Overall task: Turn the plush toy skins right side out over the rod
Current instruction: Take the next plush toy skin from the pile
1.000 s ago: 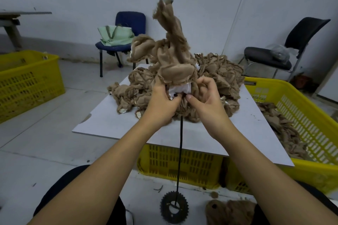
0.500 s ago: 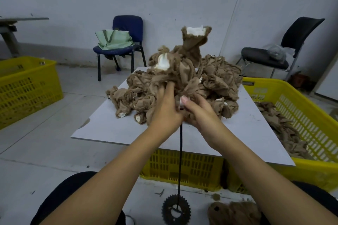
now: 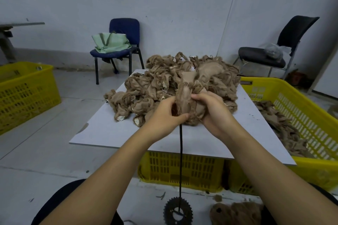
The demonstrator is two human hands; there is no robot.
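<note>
Change: since the earlier frames the plush toy skin (image 3: 184, 100), which stood tall on the rod (image 3: 180, 160) with a pale tip, has been drawn down low between the hands.
Writing: faint print shows on the green bag (image 3: 109, 42) on the blue chair (image 3: 124, 42), too small to read.
Skin, appearance: tan-brown knit-backed fabric, bunched and rumpled, with frayed edges and loose pale threads; a smoother lobe faces the camera.
Skin, position: directly above the rod's upper end, near the front of the pile of skins (image 3: 175, 86) on the table (image 3: 102, 129); whether it touches the pile cannot be told.
Left hand (image 3: 162, 115): at the skin's left side, fingers curled round the lower fabric just above where the rod emerges.
Right hand (image 3: 214, 109): at the skin's right side, fingers curled over the gathered fabric, thumb on top.
Hands, relation: close together, both clamped on the one skin.
Rod: thin, dark, upright, running down from the skin in front of the table edge to a toothed wheel base (image 3: 177, 212) on the floor.
Beside the table: a yellow crate (image 3: 300, 115) at its right holds more brown skins; a furry brown piece (image 3: 236, 213) lies on the floor right of the base.
</note>
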